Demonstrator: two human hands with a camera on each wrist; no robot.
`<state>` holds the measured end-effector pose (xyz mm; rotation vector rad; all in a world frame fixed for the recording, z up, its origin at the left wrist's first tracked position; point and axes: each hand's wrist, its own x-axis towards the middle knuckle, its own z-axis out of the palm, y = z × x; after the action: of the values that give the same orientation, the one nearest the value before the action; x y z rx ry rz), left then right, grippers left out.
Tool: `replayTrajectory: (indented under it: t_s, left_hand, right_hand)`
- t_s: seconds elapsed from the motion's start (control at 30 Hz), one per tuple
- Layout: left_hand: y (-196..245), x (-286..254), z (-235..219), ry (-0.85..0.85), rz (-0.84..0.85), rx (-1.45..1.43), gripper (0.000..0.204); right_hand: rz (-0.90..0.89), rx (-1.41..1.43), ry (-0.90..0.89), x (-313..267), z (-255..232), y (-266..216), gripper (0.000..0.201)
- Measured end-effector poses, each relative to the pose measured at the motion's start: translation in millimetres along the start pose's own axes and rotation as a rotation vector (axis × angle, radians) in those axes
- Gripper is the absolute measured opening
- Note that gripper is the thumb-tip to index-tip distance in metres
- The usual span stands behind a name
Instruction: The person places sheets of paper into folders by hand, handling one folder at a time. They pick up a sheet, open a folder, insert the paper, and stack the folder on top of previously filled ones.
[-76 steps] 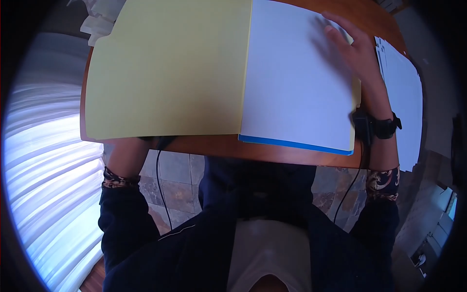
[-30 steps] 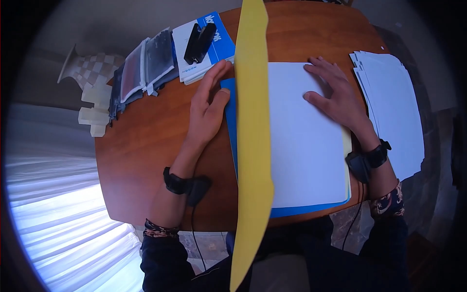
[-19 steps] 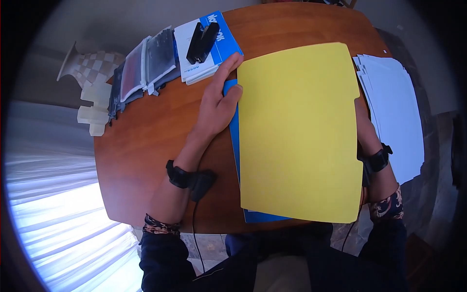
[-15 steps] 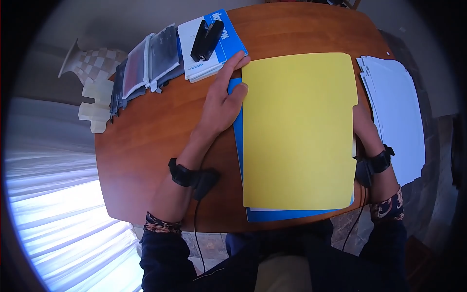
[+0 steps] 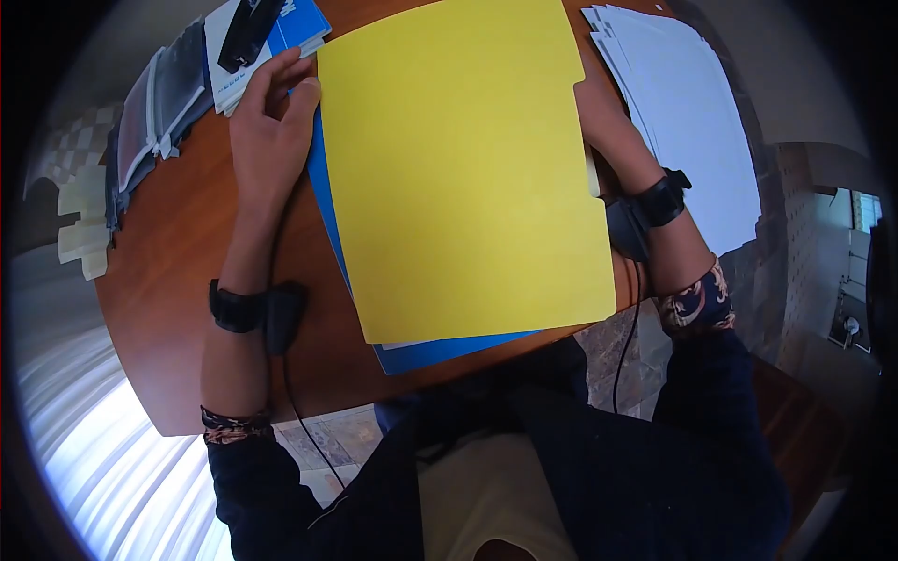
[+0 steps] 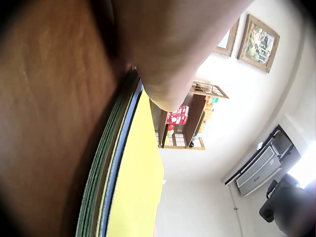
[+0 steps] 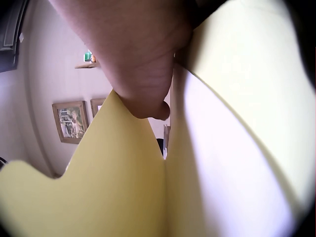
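A yellow file folder point(image 5: 458, 168) lies with its cover turned over to the right, on top of a blue folder point(image 5: 449, 355). The left wrist view shows several green-edged layers point(image 6: 94, 190) beneath them. My left hand point(image 5: 267, 140) rests along the left, folded edge, its thumb at the spine and its fingers loosely bent. My right hand point(image 5: 610, 136) reaches in from the right, under the cover, so its fingers are hidden in the head view. The right wrist view has it between the raised cover and a white sheet point(image 7: 224, 163), with the thumb showing.
A black stapler point(image 5: 249, 35) sits on notebooks point(image 5: 301, 26) beyond my left hand, with zip pouches point(image 5: 159, 98) to their left. Loose white papers point(image 5: 697, 122) are stacked at right. Cables point(image 5: 304, 432) hang from both wrist cameras past the table's front edge.
The folder's yellow cover has swung from the left over the white sheet, covering my right hand. My left hand has come to the spine. The head view has since shifted right.
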<state>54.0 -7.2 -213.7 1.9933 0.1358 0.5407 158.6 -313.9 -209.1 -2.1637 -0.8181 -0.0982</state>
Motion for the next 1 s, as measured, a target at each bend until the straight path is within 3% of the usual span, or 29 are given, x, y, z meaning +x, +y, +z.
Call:
replayTrajectory:
  t_s: [0.17,0.23,0.27,0.3,0.37,0.6,0.87,0.97,1.0]
  left_hand:
    - [-2.2,0.4,-1.4,0.022,0.001,0.034,0.035]
    - [1.4,-1.5,-0.8,0.019,0.007,0.074,0.035]
    - [2.6,-1.5,-0.9,-0.003,-0.001,0.071,0.035]
    - [4.3,-2.1,-0.5,-0.011,0.007,0.068,0.035]
    - [7.9,-2.7,-0.3,-0.032,-0.009,0.129,0.036]
    - [8.6,-4.2,-0.6,-0.056,-0.046,0.001,0.038]
    - [16.7,-7.1,-0.8,0.059,-0.003,-0.125,0.049]
    - [16.6,-7.2,-2.6,0.094,0.028,-0.146,0.051]
    - [14.2,-6.2,-3.5,0.099,0.033,-0.145,0.051]
  right_hand:
    - [0.073,0.083,0.168,5.9,-10.3,-3.6,0.027]
    - [0.164,0.286,0.218,9.1,-13.4,-0.7,0.027]
    - [0.297,0.54,0.249,11.2,-12.5,-4.1,0.028]
    - [0.299,0.538,0.26,12.5,-12.3,-5.5,0.028]
    - [0.492,0.904,0.366,15.5,-14.1,-6.0,0.029]
    - [0.409,0.871,0.347,12.8,-12.2,1.9,0.031]
    - [0.315,0.788,0.37,12.9,-19.2,-15.2,0.033]
    - [0.526,0.733,0.262,10.4,-26.2,-31.5,0.034]
    - [0.424,0.791,0.247,8.9,-17.3,-20.2,0.037]
